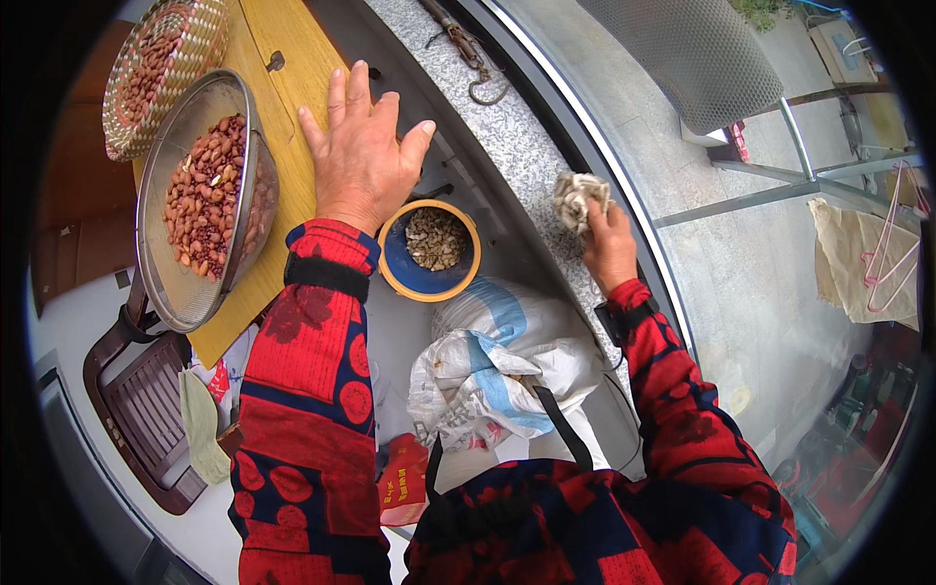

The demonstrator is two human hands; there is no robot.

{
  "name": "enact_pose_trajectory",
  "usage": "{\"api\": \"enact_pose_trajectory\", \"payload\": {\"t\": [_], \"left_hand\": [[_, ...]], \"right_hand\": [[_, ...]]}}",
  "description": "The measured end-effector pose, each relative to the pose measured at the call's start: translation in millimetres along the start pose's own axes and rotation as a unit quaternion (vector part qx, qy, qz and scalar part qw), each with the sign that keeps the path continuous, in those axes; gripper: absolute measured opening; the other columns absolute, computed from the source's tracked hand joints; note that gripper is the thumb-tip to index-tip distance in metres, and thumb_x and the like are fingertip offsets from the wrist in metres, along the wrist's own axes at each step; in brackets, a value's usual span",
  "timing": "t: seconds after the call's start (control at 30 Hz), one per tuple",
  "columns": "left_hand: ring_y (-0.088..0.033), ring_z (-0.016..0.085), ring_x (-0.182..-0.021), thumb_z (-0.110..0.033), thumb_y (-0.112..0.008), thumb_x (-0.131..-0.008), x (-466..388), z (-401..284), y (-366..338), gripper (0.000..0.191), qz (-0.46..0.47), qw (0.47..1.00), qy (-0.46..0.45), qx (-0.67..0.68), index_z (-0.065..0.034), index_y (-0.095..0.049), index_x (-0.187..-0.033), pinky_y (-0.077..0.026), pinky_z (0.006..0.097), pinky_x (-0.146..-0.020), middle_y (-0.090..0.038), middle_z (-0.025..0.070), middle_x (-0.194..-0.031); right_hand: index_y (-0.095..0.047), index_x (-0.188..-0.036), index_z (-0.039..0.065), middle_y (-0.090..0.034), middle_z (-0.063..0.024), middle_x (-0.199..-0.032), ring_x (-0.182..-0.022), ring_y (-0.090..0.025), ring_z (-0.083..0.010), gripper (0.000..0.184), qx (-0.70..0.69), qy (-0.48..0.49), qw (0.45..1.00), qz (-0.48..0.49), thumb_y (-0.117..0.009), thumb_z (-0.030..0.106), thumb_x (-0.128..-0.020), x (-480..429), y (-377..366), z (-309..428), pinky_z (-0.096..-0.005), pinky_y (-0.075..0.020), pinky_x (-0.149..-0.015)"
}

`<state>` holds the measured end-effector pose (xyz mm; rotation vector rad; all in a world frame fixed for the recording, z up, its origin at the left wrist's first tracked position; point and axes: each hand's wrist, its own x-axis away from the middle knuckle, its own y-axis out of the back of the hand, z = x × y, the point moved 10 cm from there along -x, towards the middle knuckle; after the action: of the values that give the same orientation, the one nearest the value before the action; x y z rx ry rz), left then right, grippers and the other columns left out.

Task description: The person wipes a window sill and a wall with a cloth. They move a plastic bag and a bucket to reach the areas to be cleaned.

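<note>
My right hand [611, 245] grips a crumpled, stained cloth [581, 201] against the speckled stone window sill [512, 124]. With fingers spread and nothing in it, my left hand [365, 153] rests palm down at the edge of the yellow wooden table [292, 80]. Left of that hand, a metal mesh strainer [245, 212] holds reddish-brown nuts and small dark red beans or seeds. Beyond it sits a woven basket [212, 44] with more reddish nuts. Below and right of my left hand stands a blue bucket with a yellow rim [387, 270], with pale brown pieces inside.
White woven sacks with blue stripes [504, 358] lie just before my body. A rod with a metal hook [468, 51] lies on the far sill. Right of the sill runs the window frame [621, 153]. A dark plastic chair [150, 417] stands at lower left.
</note>
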<state>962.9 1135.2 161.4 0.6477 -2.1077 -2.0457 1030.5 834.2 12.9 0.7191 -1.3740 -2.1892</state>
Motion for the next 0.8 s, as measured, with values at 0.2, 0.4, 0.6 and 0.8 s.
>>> {"api": "enact_pose_trajectory", "payload": {"t": [0.2,0.4,0.6,0.8], "left_hand": [[-0.021,0.036,-0.144,-0.044,-0.055,-0.09,-1.9,-1.0,3.2,0.052,0.01,1.0,0.008,0.015,-0.0025,-0.059,-0.122,-0.009,0.063,-0.112,-0.029,0.0187,-0.152],[-0.018,0.037,-0.144,-0.043,-0.056,-0.089,-3.2,1.1,3.8,0.054,0.027,0.999,0.022,0.034,-0.001,-0.059,-0.122,-0.007,0.0629,-0.112,-0.028,0.0205,-0.153],[-0.019,0.037,-0.144,-0.041,-0.057,-0.088,-5.2,1.0,7.3,0.054,0.024,0.998,0.021,0.053,0.0008,-0.059,-0.122,-0.007,0.0626,-0.112,-0.028,0.021,-0.152],[-0.018,0.038,-0.144,-0.039,-0.059,-0.086,-5.4,2.9,7.5,0.053,0.027,0.997,0.021,0.069,0.0009,-0.06,-0.121,-0.008,0.0649,-0.111,-0.028,0.0218,-0.152]], "right_hand": [[-0.055,-0.123,0.002,-0.055,-0.0223,-0.104,-0.087,-0.056,-0.04,0.052,0.153,-0.05,0.987,-0.013,-0.062,0.001,-0.072,-62.4,-17.7,-10.2,-0.0446,-0.0513,-0.071],[-0.061,-0.11,-0.002,-0.061,-0.0221,-0.091,-0.085,-0.058,-0.037,0.036,0.172,-0.01,0.985,-0.011,-0.059,0.005,-0.075,-153.7,-66.4,15.6,-0.0432,-0.0477,-0.075],[-0.066,-0.104,-0.003,-0.065,-0.0223,-0.088,-0.081,-0.063,-0.035,0.025,0.19,0.045,0.98,-0.04,-0.053,0.011,-0.088,-255.8,-109.7,46.4,-0.0432,-0.0509,-0.066],[-0.07,-0.083,0.002,-0.069,-0.0153,-0.078,-0.077,-0.069,-0.0308,0.02,0.176,0.077,0.98,-0.049,-0.053,0.012,-0.084,-323.1,-117.9,77.1,-0.0443,-0.054,-0.066]]}}
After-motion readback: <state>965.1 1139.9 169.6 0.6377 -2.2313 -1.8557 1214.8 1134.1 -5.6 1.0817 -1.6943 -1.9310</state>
